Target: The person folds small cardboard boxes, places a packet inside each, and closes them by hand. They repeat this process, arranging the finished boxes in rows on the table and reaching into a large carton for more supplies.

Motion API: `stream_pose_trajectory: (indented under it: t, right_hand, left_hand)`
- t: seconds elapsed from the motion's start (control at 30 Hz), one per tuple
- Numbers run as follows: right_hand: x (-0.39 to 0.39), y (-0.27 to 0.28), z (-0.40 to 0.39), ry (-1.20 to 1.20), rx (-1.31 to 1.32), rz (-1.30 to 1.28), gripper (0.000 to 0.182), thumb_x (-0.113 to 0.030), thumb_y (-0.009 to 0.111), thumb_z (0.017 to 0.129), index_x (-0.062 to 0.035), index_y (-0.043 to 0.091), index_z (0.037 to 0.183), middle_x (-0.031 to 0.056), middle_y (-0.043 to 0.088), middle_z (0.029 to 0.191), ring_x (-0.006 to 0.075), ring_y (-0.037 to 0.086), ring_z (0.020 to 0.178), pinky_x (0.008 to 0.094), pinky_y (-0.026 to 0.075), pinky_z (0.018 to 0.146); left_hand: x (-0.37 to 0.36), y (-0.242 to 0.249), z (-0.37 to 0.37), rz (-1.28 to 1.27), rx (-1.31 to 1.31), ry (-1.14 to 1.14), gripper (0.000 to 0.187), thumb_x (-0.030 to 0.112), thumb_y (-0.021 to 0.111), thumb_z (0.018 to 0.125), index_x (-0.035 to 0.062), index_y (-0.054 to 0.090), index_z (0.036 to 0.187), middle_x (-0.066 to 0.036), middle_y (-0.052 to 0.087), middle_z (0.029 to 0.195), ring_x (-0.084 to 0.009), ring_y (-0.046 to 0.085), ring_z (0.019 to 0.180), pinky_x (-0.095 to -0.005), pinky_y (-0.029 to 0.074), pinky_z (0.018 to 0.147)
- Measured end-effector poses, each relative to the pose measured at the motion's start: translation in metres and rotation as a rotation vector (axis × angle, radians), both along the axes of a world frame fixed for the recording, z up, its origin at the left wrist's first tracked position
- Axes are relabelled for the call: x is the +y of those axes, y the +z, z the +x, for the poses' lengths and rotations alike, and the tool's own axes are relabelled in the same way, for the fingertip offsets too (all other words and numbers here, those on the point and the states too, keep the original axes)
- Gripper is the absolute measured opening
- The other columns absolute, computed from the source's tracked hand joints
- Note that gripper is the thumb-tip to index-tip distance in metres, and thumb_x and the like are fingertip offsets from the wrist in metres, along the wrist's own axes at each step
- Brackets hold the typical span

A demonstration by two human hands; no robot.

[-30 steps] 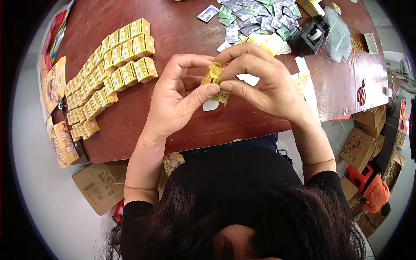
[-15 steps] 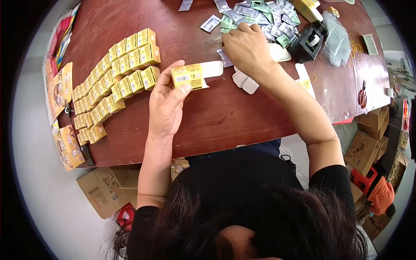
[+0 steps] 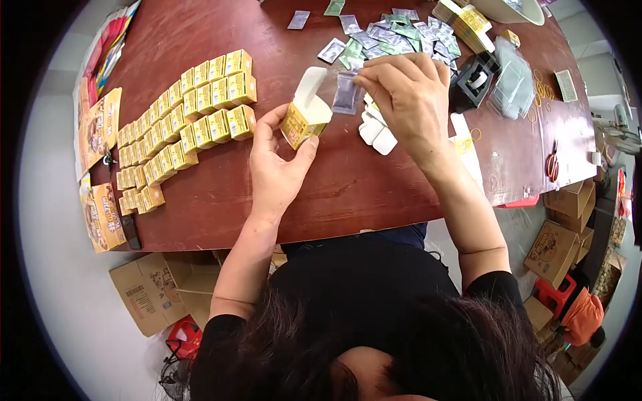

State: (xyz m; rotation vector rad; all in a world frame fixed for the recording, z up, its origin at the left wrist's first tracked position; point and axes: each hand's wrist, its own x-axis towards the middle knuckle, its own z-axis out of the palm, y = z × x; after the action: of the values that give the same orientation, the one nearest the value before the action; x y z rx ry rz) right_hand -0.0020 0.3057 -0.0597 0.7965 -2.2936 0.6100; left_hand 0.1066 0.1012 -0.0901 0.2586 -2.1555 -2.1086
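Observation:
My left hand [image 3: 279, 164] is closed around a small yellow box [image 3: 305, 124], whose white flap stands up and whose top is open. Just to the right, my right hand [image 3: 408, 93] pinches the upper end of a purple-grey sachet [image 3: 346, 93], which hangs beside the box. Behind it lies a heap of grey and green sachets [image 3: 394, 37]. White-flapped cartons [image 3: 378, 134] lie flat on the table under and beside my right hand.
Rows of closed yellow boxes [image 3: 200, 100] stand on the red table [image 3: 321, 194] at the left. A black tape dispenser [image 3: 473, 81], clear plastic bags [image 3: 511, 80], a stack of yellow cartons [image 3: 468, 25], rubber bands and scissors [image 3: 552, 164] lie at the right.
The box in my left hand has turned upright, its open end now facing up. My right hand has drawn back from the heap's edge and now holds a sachet near the box.

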Motion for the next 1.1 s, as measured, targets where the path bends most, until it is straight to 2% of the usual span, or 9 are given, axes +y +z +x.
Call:
stream_pose_trajectory:
  t: [0.07,0.2,0.27,0.4,0.6,0.73,0.83,0.97,1.1]
  right_hand:
    - [0.008,0.004,0.001,-0.031,-0.024,-0.025,0.012,-0.029,0.077,0.086,-0.0175,0.073,0.086,-0.0061,0.072,0.094,0.0192,0.062,0.09,0.0376,0.041,0.087]
    - [0.018,0.009,0.005,0.081,-0.569,-0.444,0.013,-0.026,0.075,0.09,-0.0134,0.076,0.09,-0.0009,0.073,0.091,0.0234,0.062,0.091,0.0398,0.04,0.088]
    - [0.017,0.005,0.009,0.009,-0.306,-0.285,0.015,-0.027,0.073,0.091,-0.0122,0.075,0.089,0.0014,0.073,0.092,0.0252,0.064,0.092,0.0413,0.041,0.087]
    - [0.025,-0.018,0.003,-0.141,-0.351,0.125,0.019,-0.03,0.068,0.092,-0.0123,0.074,0.089,0.0036,0.073,0.094,0.0292,0.064,0.096,0.0454,0.043,0.085]
    - [0.03,-0.044,0.004,-0.098,-0.231,0.246,0.036,-0.019,0.063,0.094,-0.0161,0.065,0.13,0.0033,0.069,0.12,0.0294,0.061,0.11,0.0467,0.044,0.094]
    - [0.017,-0.048,0.0,-0.145,-0.322,0.567,0.029,-0.022,0.067,0.092,-0.0166,0.069,0.12,0.0021,0.069,0.117,0.0275,0.06,0.108,0.0445,0.044,0.094]
    - [0.014,-0.044,-0.005,-0.054,-0.311,0.434,0.025,-0.02,0.069,0.09,-0.0158,0.071,0.114,0.0018,0.071,0.112,0.0268,0.061,0.107,0.043,0.044,0.092]
    - [0.003,-0.002,0.018,0.209,-0.202,-0.147,0.02,-0.013,0.076,0.087,-0.0145,0.073,0.106,-0.0013,0.075,0.094,0.023,0.066,0.086,0.0368,0.046,0.083]
    - [-0.015,0.019,0.062,0.436,0.022,-0.137,0.02,-0.01,0.082,0.079,-0.0203,0.074,0.094,-0.0066,0.073,0.089,0.0161,0.061,0.082,0.033,0.043,0.084]
  left_hand:
    - [-0.002,0.001,0.003,-0.413,0.118,0.121,0.054,0.005,0.08,0.083,0.0005,0.055,0.13,-0.012,0.057,0.126,-0.021,0.057,0.117,-0.035,0.047,0.1]
    - [-0.004,0.003,0.013,-0.794,0.264,0.228,0.053,0.005,0.082,0.079,0.0028,0.057,0.126,-0.013,0.058,0.123,-0.0294,0.055,0.117,-0.0398,0.045,0.102]
    - [0.001,0.008,0.016,-0.775,0.284,0.213,0.054,0.006,0.082,0.078,0.003,0.058,0.126,-0.013,0.058,0.122,-0.0303,0.055,0.116,-0.0405,0.045,0.102]
    - [0.01,0.016,0.021,-0.734,0.303,0.185,0.054,0.007,0.082,0.079,0.003,0.058,0.127,-0.013,0.059,0.12,-0.0286,0.057,0.113,-0.0397,0.047,0.1]
    - [0.005,0.009,0.039,-0.473,0.155,0.122,0.052,0.007,0.08,0.083,0.0001,0.057,0.129,-0.009,0.06,0.117,-0.0195,0.059,0.106,-0.0342,0.049,0.095]
    - [0.004,-0.004,0.045,-0.293,0.106,0.134,0.05,0.007,0.08,0.083,-0.0005,0.056,0.126,-0.009,0.061,0.12,-0.0186,0.06,0.108,-0.0334,0.049,0.096]
    - [0.003,-0.006,0.048,-0.268,0.104,0.123,0.05,0.008,0.082,0.082,-0.0004,0.057,0.123,-0.009,0.061,0.119,-0.0197,0.06,0.112,-0.0344,0.049,0.098]
    - [-0.007,-0.012,0.058,-0.478,0.083,0.167,0.049,0.009,0.084,0.081,-0.0009,0.059,0.122,-0.011,0.064,0.119,-0.0207,0.063,0.11,-0.0347,0.05,0.097]
    - [0.004,0.003,0.056,-0.236,0.021,0.074,0.053,0.01,0.085,0.08,-0.002,0.061,0.126,-0.011,0.067,0.115,-0.0204,0.065,0.108,-0.0345,0.051,0.097]
